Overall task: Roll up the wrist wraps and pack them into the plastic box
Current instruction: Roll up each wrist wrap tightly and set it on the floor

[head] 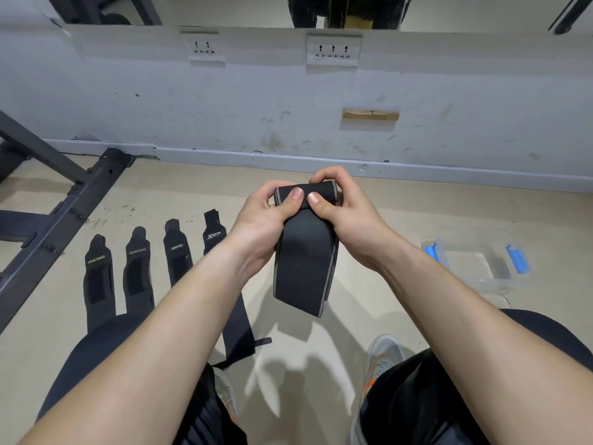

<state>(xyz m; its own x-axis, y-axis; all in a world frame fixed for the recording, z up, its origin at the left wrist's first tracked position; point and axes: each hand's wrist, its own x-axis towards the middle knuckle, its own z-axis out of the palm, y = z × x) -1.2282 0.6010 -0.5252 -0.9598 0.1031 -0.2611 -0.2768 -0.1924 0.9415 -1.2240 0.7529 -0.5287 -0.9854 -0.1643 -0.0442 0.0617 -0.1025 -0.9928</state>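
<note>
Pinching rolled end of wrap, left hand and right hand both curled tight, above floor; tail dangles. I fear coil springing loose if grip slips. Box sits at floor's right edge.

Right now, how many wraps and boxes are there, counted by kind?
Floor wraps: 4
Held wrap, gripped by left hand and right hand: 1
Box: 1
Total: 6
</note>
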